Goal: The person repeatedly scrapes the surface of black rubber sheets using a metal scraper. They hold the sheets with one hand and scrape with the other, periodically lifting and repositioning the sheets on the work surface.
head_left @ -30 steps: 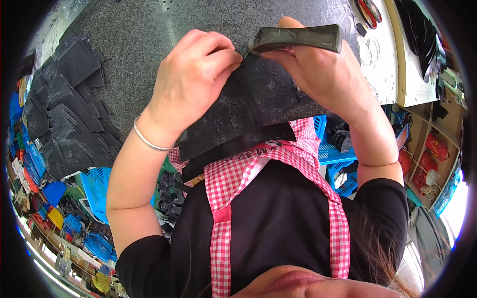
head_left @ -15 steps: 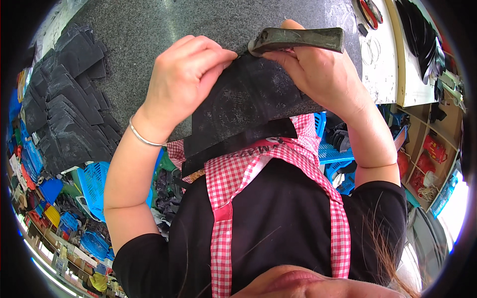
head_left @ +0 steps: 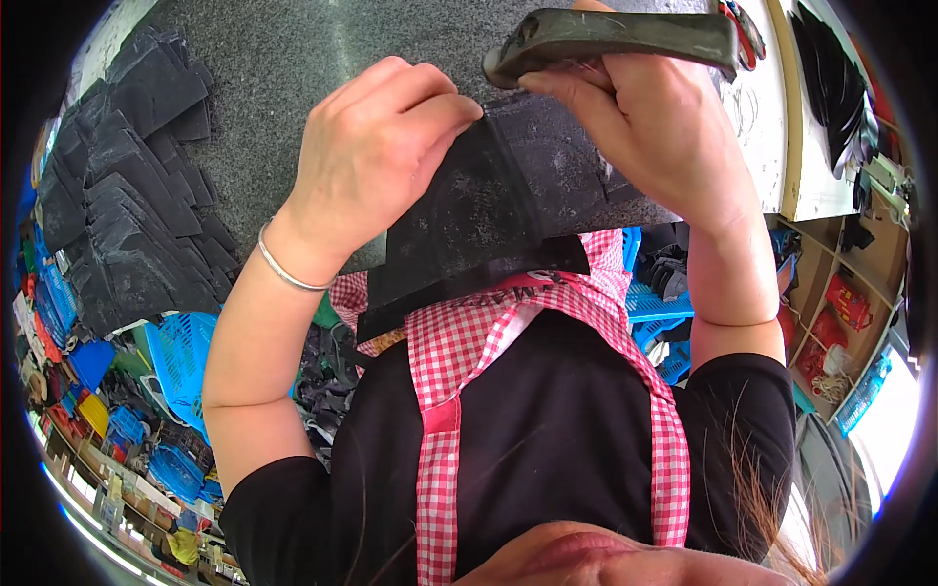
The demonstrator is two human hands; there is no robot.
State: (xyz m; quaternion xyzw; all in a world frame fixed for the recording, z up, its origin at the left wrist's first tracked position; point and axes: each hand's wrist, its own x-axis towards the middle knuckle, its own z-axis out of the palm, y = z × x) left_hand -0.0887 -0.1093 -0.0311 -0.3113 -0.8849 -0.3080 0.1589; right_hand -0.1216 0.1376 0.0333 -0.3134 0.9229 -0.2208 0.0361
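My left hand (head_left: 381, 142) is closed in a pinch at the far edge of a black flat piece of material (head_left: 464, 210), which looks like leather or fabric with a seam down it. This piece lies on the speckled dark grey tabletop (head_left: 264, 107) and hangs over its near edge toward my apron. Raised just over the tabletop is a dark metal hammer (head_left: 625, 34), with my right hand (head_left: 669, 137) wrapped round it. Its rounded end is beyond the piece's far edge, near my left fingertips. The hammer's handle is hidden by my hand.
Overlapping stacks of similar black pieces (head_left: 147, 195) cover the table's left side. Blue plastic baskets (head_left: 181, 366) stand below on the left, and a blue rack (head_left: 660, 303) below on the right. Red-handled scissors (head_left: 747, 39) and a wooden shelf (head_left: 850, 283) are at the right.
The hammer and my right hand have moved right and away from the tabletop, off the piece. My left hand has shifted slightly right along the far edge, keeping its pinch.
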